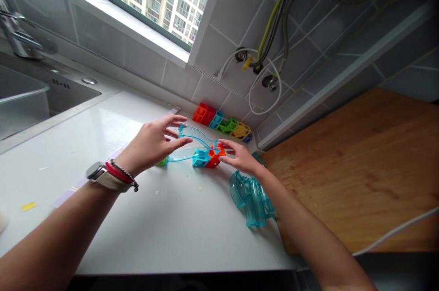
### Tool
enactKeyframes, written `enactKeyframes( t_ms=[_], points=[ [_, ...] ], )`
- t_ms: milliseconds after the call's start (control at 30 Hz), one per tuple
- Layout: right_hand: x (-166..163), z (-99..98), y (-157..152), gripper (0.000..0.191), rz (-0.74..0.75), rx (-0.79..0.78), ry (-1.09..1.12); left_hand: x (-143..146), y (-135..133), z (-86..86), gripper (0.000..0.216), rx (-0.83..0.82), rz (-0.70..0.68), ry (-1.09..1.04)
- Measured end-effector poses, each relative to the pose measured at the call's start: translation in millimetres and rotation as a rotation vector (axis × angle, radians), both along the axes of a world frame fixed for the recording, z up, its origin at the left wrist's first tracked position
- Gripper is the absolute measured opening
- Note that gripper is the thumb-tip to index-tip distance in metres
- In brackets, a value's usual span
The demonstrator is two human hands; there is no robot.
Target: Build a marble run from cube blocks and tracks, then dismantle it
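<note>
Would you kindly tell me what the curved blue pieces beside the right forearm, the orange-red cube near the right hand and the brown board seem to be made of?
Curved blue pieces: probably clear, glossy plastic, being see-through with bright highlights.
Orange-red cube: likely moulded plastic, opaque and evenly coloured, with cut-out openings.
Brown board: apparently wood, as grain shows, though laminate is possible.

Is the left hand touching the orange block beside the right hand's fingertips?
Apart. The head view shows a plain gap between the left hand and the orange block; the thumb ends short of it.
</note>
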State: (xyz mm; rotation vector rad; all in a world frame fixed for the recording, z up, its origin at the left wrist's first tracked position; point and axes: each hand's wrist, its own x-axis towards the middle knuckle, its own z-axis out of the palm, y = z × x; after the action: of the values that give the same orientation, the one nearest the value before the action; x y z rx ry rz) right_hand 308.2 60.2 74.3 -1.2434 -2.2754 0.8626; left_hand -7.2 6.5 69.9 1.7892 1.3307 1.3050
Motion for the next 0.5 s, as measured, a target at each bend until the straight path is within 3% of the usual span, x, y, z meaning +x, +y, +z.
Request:
enactKeyframes(
  t_ms=[233, 400, 500],
  points=[
    [15, 3.6, 12, 0.063, 0.013, 0.142, -0.075, 0, -2, 2.1, 0.068, -0.009, -0.004, -0.011],
    [56, 1.0, 66, 0.041, -0.329, 0.217, -0.088, 1, -3, 3.5, 0.069, -0.003, -0.006, -0.022],
    [72, -5.6, 103, 0.034, -0.409, 0.22, -0.135, 1, -3, 3.4, 0.068, -0.016, -0.002, -0.029]
  ],
)
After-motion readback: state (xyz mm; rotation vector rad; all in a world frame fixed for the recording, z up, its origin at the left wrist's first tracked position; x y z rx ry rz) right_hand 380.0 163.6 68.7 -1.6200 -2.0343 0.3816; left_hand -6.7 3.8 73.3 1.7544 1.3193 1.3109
